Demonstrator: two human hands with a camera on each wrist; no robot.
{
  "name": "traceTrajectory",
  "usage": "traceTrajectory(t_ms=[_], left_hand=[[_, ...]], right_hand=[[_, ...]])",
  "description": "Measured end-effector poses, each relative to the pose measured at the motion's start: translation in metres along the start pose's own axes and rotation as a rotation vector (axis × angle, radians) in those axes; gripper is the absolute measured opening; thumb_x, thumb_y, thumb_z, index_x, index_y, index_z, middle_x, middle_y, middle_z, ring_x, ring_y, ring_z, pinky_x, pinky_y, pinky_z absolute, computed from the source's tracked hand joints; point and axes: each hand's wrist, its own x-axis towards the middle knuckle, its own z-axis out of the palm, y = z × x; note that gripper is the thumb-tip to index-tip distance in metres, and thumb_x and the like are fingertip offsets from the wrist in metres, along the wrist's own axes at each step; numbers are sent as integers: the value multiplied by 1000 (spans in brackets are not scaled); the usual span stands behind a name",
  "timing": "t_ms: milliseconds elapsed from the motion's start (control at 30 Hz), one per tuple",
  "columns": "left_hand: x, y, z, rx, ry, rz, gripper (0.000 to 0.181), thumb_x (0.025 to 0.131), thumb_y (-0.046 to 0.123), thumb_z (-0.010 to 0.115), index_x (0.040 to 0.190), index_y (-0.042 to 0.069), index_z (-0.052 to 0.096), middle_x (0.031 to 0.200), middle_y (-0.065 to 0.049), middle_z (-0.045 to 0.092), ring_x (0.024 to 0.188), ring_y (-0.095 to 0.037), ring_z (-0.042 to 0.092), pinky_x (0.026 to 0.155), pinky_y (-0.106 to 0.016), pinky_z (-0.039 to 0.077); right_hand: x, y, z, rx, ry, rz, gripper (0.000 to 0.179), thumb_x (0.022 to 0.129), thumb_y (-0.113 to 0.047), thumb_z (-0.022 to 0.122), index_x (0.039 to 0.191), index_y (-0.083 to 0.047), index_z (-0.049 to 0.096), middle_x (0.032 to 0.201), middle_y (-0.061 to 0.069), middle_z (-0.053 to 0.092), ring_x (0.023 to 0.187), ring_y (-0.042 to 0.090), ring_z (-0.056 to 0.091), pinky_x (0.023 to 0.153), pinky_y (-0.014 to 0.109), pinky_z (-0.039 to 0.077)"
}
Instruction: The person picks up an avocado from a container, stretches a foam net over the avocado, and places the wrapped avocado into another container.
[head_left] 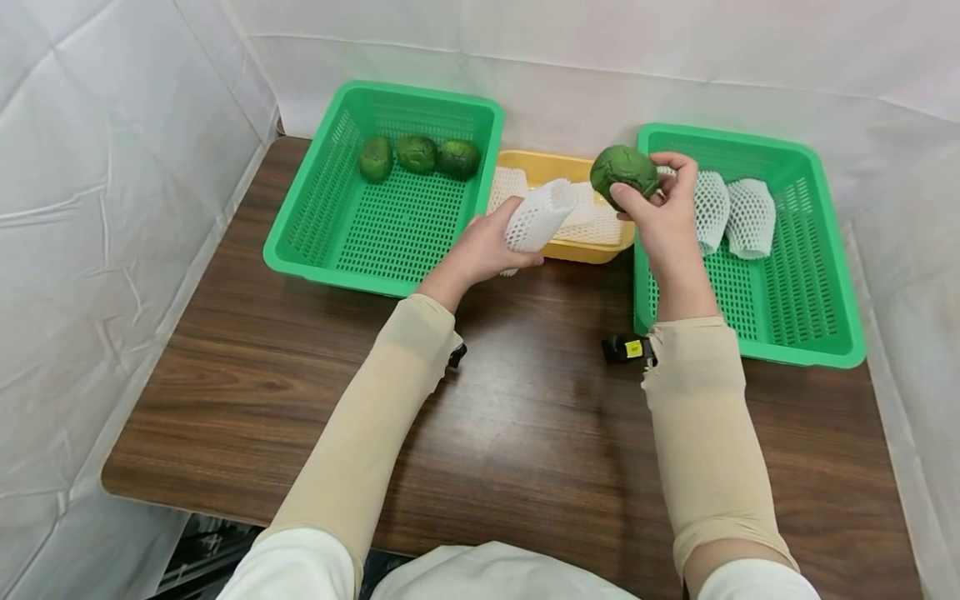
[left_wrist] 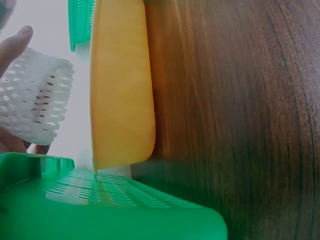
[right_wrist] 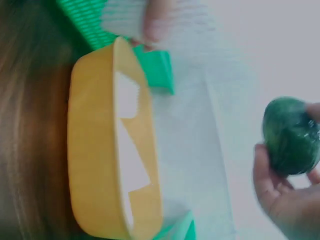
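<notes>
My left hand [head_left: 483,248] grips a white foam net sleeve [head_left: 540,215], tilted up and to the right in front of the yellow basket [head_left: 564,250]. In the left wrist view the mesh of this sleeve [left_wrist: 36,97] shows between thumb and fingers. A dark green, wrinkled avocado [head_left: 622,173] is pinched between the thumb and fingers of my right hand [head_left: 667,212], above the gap between the yellow basket and the right green basket [head_left: 806,354]. The right wrist view shows the avocado [right_wrist: 290,135] bare, apart from the sleeve.
Three avocados [head_left: 417,155] lie at the back of the left green basket [head_left: 330,275]. More flat foam sleeves [head_left: 592,223] are in the yellow basket. White-sleeved pieces [head_left: 750,218] sit in the right green basket. All baskets stand on a brown wooden table [head_left: 517,433], with white sheeting [head_left: 555,67] behind.
</notes>
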Motion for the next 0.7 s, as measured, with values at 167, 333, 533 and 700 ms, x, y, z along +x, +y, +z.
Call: traceTrajectory(t_ms=[167, 333, 533, 700], left_hand=[[1, 0, 0, 62, -13, -1, 77, 70, 35, 80, 134, 20, 40, 121, -3, 56, 103, -18, 52, 82, -33, 45], [2, -1, 2, 67, -14, -5, 76, 71, 35, 80, 133, 19, 40, 119, -3, 56, 100, -19, 53, 80, -33, 45], [2, -1, 2, 17, 13, -11, 71, 70, 35, 80, 127, 17, 42, 117, -5, 58, 100, -17, 56, 78, -32, 47], [2, -1, 1, 16, 15, -17, 70, 70, 36, 80, 126, 18, 42, 116, -5, 58, 98, -17, 55, 78, -32, 46]], right_hand=[[-4, -3, 2, 132, -127, -122, 49, 85, 0, 63, 126, -13, 40, 117, 11, 42, 95, 22, 54, 75, 30, 48], [-5, 0, 3, 72, -171, -114, 51, 84, -3, 66, 130, -13, 45, 124, 10, 42, 98, 23, 52, 74, 30, 46], [-5, 0, -2, -64, -168, -84, 52, 85, -11, 67, 132, -19, 48, 125, 7, 41, 104, 21, 51, 75, 28, 42], [-2, 0, -3, -237, -186, -96, 54, 86, -18, 67, 136, -21, 48, 123, 4, 39, 97, 15, 54, 74, 24, 43]])
